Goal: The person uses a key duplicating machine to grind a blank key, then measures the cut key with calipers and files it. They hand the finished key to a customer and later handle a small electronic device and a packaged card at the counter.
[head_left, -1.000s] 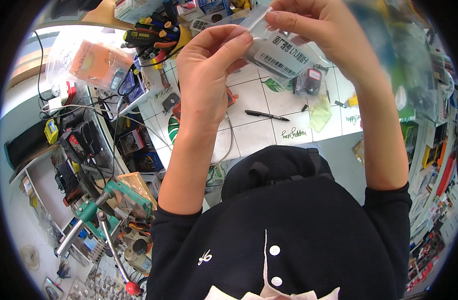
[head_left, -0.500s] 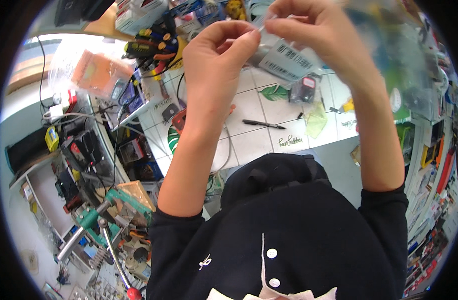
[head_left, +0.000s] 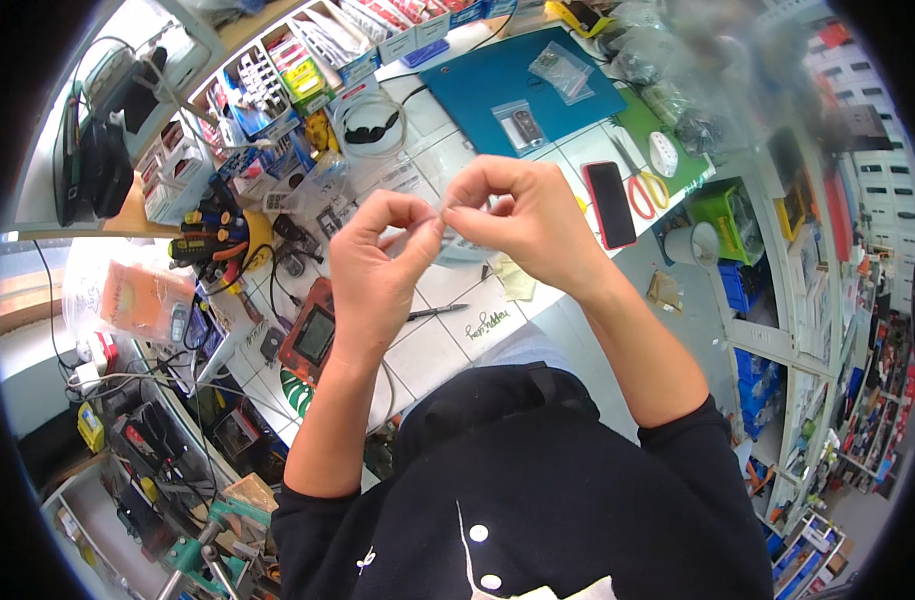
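Observation:
My left hand [head_left: 378,265] and my right hand [head_left: 528,215] meet over the white tiled table, thumb and forefinger of each pinched together at the edge of a clear plastic bag [head_left: 462,252]. Most of the bag hangs behind my fingers, and what lies inside it is hard to make out. Below the hands, a black pen [head_left: 440,312] rests on the tiles. A pale yellow paper slip [head_left: 518,283] lies just under my right wrist. Left of my left forearm sits an orange-red handheld device [head_left: 312,335] with a small screen.
A phone [head_left: 610,205] and red-and-yellow scissors [head_left: 642,196] lie to the right. Behind is a blue mat [head_left: 468,85] bearing small clear bags, one with a key fob [head_left: 524,126]. Boxes of packets [head_left: 303,75] line the back left, near a tool holder [head_left: 248,240].
The view has swung to show more of the table's far side and right. My hands sit lower in the picture, still pinching the bag; its label has turned mostly behind them.

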Demonstrator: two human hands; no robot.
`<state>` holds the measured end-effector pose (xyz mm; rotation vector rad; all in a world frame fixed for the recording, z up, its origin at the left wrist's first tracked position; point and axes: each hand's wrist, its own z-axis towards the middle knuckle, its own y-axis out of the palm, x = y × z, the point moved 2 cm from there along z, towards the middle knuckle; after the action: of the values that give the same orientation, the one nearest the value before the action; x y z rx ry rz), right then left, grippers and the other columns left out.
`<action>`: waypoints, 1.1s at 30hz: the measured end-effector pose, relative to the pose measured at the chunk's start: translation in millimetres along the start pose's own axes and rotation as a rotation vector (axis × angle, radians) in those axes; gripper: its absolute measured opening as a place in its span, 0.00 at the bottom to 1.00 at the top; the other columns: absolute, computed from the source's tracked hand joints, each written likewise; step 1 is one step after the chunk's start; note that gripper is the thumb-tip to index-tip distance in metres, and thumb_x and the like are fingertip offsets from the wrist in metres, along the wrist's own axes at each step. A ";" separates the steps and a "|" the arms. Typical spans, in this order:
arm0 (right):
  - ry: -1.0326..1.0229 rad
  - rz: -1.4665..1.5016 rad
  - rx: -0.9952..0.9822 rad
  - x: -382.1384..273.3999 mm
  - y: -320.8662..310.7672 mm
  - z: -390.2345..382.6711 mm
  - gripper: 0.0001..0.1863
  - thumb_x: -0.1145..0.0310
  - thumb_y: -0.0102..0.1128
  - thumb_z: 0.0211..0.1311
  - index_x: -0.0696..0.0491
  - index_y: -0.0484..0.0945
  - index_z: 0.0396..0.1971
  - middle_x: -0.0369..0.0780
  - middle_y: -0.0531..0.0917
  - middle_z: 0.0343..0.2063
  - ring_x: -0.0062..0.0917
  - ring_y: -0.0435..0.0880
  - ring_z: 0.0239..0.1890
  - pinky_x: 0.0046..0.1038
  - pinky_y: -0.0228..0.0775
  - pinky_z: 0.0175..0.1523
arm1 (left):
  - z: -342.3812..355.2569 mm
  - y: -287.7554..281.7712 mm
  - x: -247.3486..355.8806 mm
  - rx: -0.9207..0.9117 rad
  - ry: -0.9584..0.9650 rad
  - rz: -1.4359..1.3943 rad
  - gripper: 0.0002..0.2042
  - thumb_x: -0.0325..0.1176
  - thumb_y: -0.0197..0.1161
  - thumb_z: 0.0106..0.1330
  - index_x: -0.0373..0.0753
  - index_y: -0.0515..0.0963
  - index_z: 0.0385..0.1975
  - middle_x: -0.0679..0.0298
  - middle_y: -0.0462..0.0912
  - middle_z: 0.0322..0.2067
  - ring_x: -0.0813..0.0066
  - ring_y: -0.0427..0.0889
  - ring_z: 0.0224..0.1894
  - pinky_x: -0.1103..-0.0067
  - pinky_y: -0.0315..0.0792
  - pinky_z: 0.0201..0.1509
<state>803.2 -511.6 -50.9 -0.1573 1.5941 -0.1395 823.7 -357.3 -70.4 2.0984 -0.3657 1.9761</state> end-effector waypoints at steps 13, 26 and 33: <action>0.114 0.228 0.051 42.6 -143.2 -11.9 0.03 0.75 0.59 0.50 0.59 0.77 0.25 0.35 0.78 0.24 0.12 0.72 0.25 0.14 0.63 0.30 | 41.5 110.4 -10.1 -0.163 -0.033 0.028 0.04 0.26 0.60 0.57 0.33 0.74 0.29 0.70 0.73 0.29 0.87 0.70 0.33 0.89 0.68 0.35; 0.626 -0.315 0.453 283.3 -258.3 -116.5 0.24 0.57 0.58 0.55 0.63 0.70 0.43 0.48 0.77 0.41 0.31 0.79 0.38 0.29 0.70 0.43 | 227.8 242.8 -148.0 0.200 -0.548 -0.138 0.11 0.29 0.54 0.61 0.28 0.70 0.40 0.56 0.75 0.37 0.65 0.78 0.41 0.72 0.76 0.43; 0.963 0.383 0.474 285.1 -235.8 -132.7 0.23 0.63 0.60 0.55 0.62 0.66 0.44 0.47 0.78 0.37 0.28 0.80 0.35 0.26 0.74 0.35 | 247.5 245.5 -163.9 0.191 -0.479 0.526 0.12 0.28 0.55 0.57 0.30 0.74 0.40 0.56 0.79 0.33 0.68 0.80 0.36 0.75 0.74 0.40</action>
<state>666.1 -797.8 -282.9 0.6803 2.4495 -0.3185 963.9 -668.5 -248.8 2.8285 -0.9314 1.7681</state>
